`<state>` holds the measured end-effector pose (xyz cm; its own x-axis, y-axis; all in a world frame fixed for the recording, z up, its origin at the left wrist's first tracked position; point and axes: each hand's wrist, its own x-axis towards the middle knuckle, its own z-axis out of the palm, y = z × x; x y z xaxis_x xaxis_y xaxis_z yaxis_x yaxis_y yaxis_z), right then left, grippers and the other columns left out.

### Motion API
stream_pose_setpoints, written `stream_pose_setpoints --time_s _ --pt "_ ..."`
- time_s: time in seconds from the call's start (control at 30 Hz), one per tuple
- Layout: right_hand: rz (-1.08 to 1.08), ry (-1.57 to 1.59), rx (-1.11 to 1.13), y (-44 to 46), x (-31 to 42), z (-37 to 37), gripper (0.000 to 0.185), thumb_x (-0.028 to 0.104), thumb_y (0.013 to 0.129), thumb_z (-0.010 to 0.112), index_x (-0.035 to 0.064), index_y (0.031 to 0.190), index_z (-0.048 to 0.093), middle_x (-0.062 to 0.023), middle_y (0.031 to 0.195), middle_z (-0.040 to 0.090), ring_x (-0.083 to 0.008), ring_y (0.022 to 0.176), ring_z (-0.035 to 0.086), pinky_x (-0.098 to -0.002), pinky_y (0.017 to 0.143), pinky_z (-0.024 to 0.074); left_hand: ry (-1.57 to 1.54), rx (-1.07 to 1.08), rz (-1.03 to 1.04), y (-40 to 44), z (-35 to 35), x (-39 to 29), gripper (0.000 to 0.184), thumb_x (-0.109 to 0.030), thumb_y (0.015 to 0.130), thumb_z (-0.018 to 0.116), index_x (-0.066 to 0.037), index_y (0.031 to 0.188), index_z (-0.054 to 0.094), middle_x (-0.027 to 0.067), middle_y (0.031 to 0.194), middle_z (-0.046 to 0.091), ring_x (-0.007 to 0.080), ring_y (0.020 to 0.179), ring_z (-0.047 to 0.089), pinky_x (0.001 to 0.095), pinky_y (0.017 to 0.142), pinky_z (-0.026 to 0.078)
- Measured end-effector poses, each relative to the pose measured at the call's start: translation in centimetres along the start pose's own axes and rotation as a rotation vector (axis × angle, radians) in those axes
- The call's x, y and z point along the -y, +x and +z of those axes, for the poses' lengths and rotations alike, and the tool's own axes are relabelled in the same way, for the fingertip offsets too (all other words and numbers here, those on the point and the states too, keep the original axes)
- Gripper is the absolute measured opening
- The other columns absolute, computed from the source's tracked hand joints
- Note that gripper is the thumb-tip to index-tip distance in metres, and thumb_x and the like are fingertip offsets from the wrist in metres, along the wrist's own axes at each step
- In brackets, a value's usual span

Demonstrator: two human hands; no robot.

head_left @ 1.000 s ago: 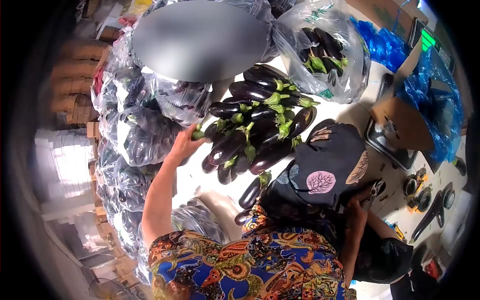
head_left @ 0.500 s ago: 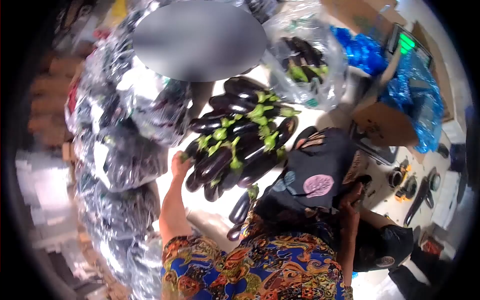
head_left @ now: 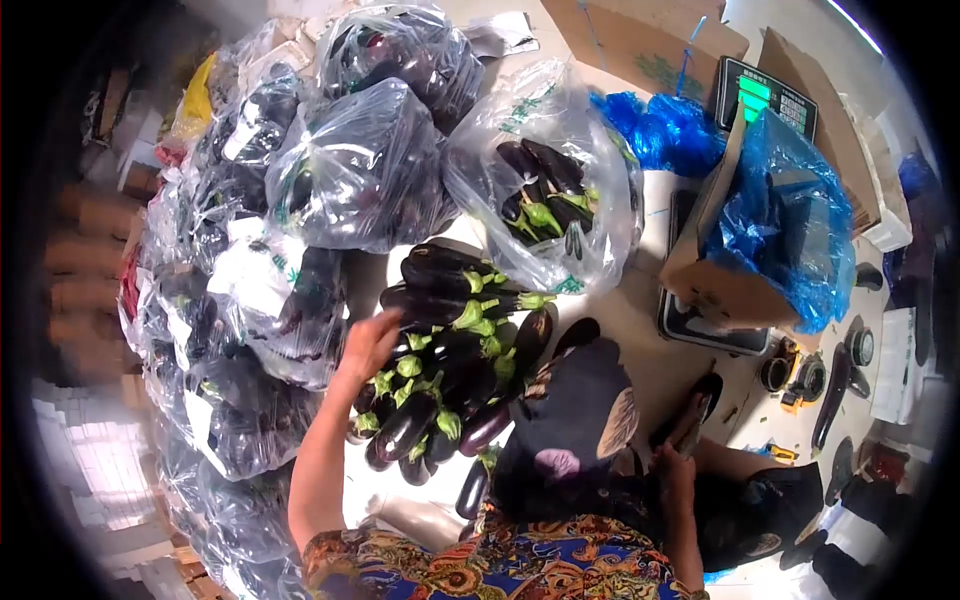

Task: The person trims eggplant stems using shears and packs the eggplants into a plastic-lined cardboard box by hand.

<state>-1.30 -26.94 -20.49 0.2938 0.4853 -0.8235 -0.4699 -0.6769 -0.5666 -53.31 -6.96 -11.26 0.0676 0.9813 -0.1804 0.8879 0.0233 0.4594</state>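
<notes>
Dark glossy eggplants with green stems lie in a pile (head_left: 450, 370) on the white table. At the pile's left edge is my left hand (head_left: 372, 342), slightly blurred, its fingers loosely apart with no item visible in them. My right hand (head_left: 675, 463), at the lower right, is closed round something narrow, too unclear to name. A dark elongated item (head_left: 706, 392) shows just above it. Black patterned cloth (head_left: 575, 420) lies between the pile and my right hand. A clear bag (head_left: 470, 180) holding eggplants stands open behind the pile.
Filled clear bags (head_left: 350, 170) are stacked along the left and back. At the right are a scale display (head_left: 765, 95), a cardboard box (head_left: 715, 290) with blue plastic (head_left: 785, 220), and tape rolls (head_left: 810, 378). Another person's forearm (head_left: 735, 460) is beside my right hand.
The view has shifted, and the pile and clear bag appear lower and further left. My left hand has moved from the pile's left end towards its upper left side. My right hand stays closed.
</notes>
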Motion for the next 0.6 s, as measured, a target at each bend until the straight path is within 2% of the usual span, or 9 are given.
stream_pose_setpoints --time_s 0.03,0.07,0.1,0.17,0.23,0.33,0.37,0.5,0.6 --pt "0.003 0.028 0.016 0.4 -0.3 -0.2 0.031 0.019 0.086 0.065 0.005 0.112 0.053 -0.0064 0.093 0.06 -0.0178 0.082 0.058 -0.0324 0.074 0.0468 -0.27 -0.016 0.047 3.3 0.7 -2.8 0.03 -0.009 0.086 0.061 -0.003 0.116 0.061 0.0169 0.093 0.069 0.0314 0.085 0.068 0.0365 0.077 0.052" --pt "0.007 0.058 0.027 0.7 -0.7 -0.4 0.032 0.019 0.086 0.065 0.005 0.112 0.053 -0.0067 0.094 0.061 -0.0179 0.082 0.058 -0.0326 0.074 0.0468 -0.276 -0.054 0.179 6.6 2.0 -5.3 0.025 -0.009 0.091 0.059 0.0 0.115 0.061 0.0103 0.094 0.07 0.0178 0.087 0.068 0.0295 0.079 0.052" --pt "0.021 0.066 0.014 0.7 -0.8 -0.6 0.031 0.018 0.086 0.065 0.005 0.111 0.053 -0.0065 0.093 0.06 -0.018 0.082 0.058 -0.0323 0.074 0.0467 -0.238 -0.062 0.275 9.9 3.3 -7.8 0.026 -0.007 0.089 0.061 0.0 0.114 0.061 0.012 0.096 0.069 0.0206 0.088 0.068 0.0313 0.079 0.052" --pt "0.044 0.078 -0.005 0.5 -0.3 -0.3 0.029 0.017 0.085 0.065 0.0051 0.109 0.053 -0.0062 0.092 0.06 -0.018 0.081 0.058 -0.0318 0.074 0.0467 -0.232 -0.001 0.383 15.9 7.2 -11.1 0.028 -0.003 0.084 0.061 -0.004 0.112 0.063 0.0173 0.099 0.066 0.0345 0.091 0.065 0.0374 0.081 0.051" --pt "0.045 0.059 -0.086 0.5 0.1 -0.1 0.022 0.017 0.087 0.064 0.0082 0.105 0.055 -0.0038 0.085 0.06 -0.0164 0.077 0.059 -0.0304 0.069 0.0477 0.059 0.028 0.414 21.2 12.4 -12.2 0.037 -0.003 0.079 0.06 -0.007 0.116 0.061 0.0195 0.104 0.061 0.0404 0.096 0.06 0.0432 0.086 0.05" --pt "0.059 0.046 -0.144 0.4 0.7 0.0 0.02 0.016 0.086 0.064 0.0087 0.103 0.055 -0.0033 0.083 0.06 -0.0158 0.076 0.06 -0.0296 0.067 0.0483 0.489 0.111 0.452 26.8 18.3 -12.8 0.034 -0.007 0.077 0.059 -0.012 0.11 0.064 0.0137 0.112 0.059 0.0342 0.111 0.055 0.0414 0.09 0.048" --pt "0.063 0.043 -0.149 0.4 1.1 0.0 0.021 0.015 0.085 0.064 0.0081 0.103 0.055 -0.0036 0.084 0.06 -0.0159 0.076 0.06 -0.0296 0.067 0.0484 0.543 0.013 0.459 27.8 20.2 -12.4 0.024 -0.012 0.079 0.059 -0.013 0.101 0.066 0.0106 0.11 0.058 0.0298 0.109 0.053 0.0441 0.088 0.046" --pt "0.152 0.058 -0.147 0.3 3.0 0.5 0.023 0.015 0.084 0.064 0.0051 0.103 0.054 -0.0057 0.085 0.06 -0.017 0.077 0.06 -0.0304 0.068 0.0476 0.71 -0.019 0.659 29.9 22.8 -11.3 0.014 -0.017 0.079 0.059 -0.014 0.088 0.069 0.0079 0.103 0.057 0.0256 0.1 0.053 0.0473 0.084 0.041" --pt "0.222 0.01 -0.238 0.9 4.1 1.8 0.025 0.015 0.085 0.063 0.002 0.104 0.053 -0.0073 0.087 0.059 -0.0178 0.078 0.058 -0.0311 0.072 0.046 0.685 -0.051 0.801 30.6 22.8 -9.6 0.014 -0.017 0.077 0.059 -0.013 0.087 0.068 0.0053 0.097 0.058 0.0247 0.099 0.055 0.0469 0.084 0.041"
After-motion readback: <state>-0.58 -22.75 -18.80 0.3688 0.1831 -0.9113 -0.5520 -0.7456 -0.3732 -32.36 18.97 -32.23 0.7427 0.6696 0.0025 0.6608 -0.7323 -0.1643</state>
